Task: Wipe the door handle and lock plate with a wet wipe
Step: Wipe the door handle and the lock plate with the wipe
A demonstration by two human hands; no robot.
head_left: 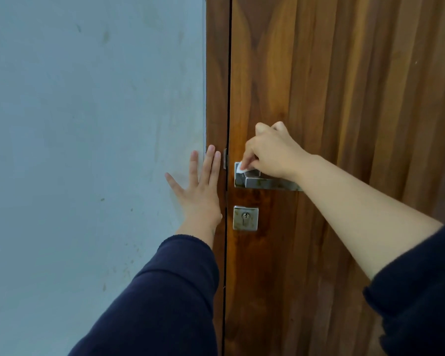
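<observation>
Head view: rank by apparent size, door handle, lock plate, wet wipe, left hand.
Largest to smallest as they appear:
1. left hand
2. door handle, partly covered by the right hand
3. lock plate
4. wet wipe, mostly hidden under the fingers, so only a small corner shows

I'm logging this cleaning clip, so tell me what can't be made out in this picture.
- Wipe: head view, mostly hidden under the right hand; only a white corner shows.
- Handle: its far end is covered by the right forearm.
- Lock plate: too small to judge whether it is clean.
- Left hand: palm side hidden; contact with the wall unclear.
</observation>
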